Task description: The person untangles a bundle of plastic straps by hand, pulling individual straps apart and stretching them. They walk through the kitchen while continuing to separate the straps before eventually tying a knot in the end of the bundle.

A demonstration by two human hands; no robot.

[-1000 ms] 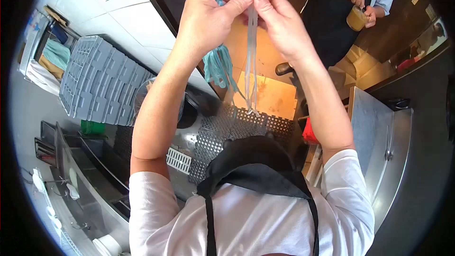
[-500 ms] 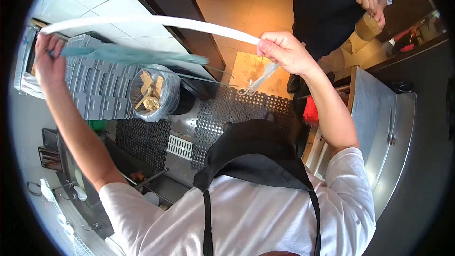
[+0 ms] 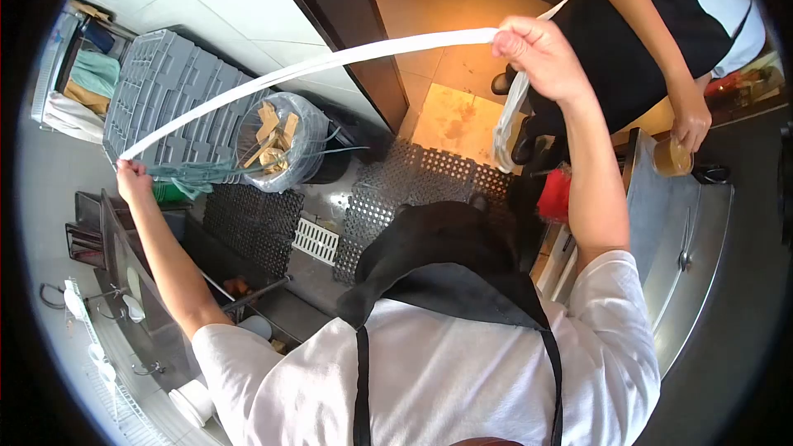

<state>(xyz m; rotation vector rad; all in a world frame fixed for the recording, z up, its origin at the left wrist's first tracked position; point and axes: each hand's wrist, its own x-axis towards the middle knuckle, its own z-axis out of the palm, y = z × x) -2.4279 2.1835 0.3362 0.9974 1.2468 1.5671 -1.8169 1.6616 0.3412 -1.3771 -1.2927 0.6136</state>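
Observation:
A long white cloth strip (image 3: 330, 60) arcs between my raised hands. My left hand (image 3: 135, 180), lower at the far left, is closed with the strip's end between its fingers. From beside it trails a thin teal-green piece of fabric (image 3: 194, 178) with loose strings, overlapping the bin in this view. My right hand (image 3: 541, 56), higher and to the right, is closed around the strip's other part. Below that hand a further white length (image 3: 505, 128) dangles in loops over the tiled floor.
Grey stacked crates (image 3: 178, 99) stand by the left wall, with folded cloths (image 3: 95, 74) behind. A lined bin (image 3: 301, 144) holds cardboard scraps. Another person (image 3: 652, 25) leans at the right, one hand on a brown tub (image 3: 672, 157) by the metal counter (image 3: 661, 215). Black perforated mats (image 3: 372, 215) cover the floor.
My left hand has dropped, slanting the strip, and the green fabric has swung down. My right hand has risen to the right. The other person has moved right, lowering the tub to the counter.

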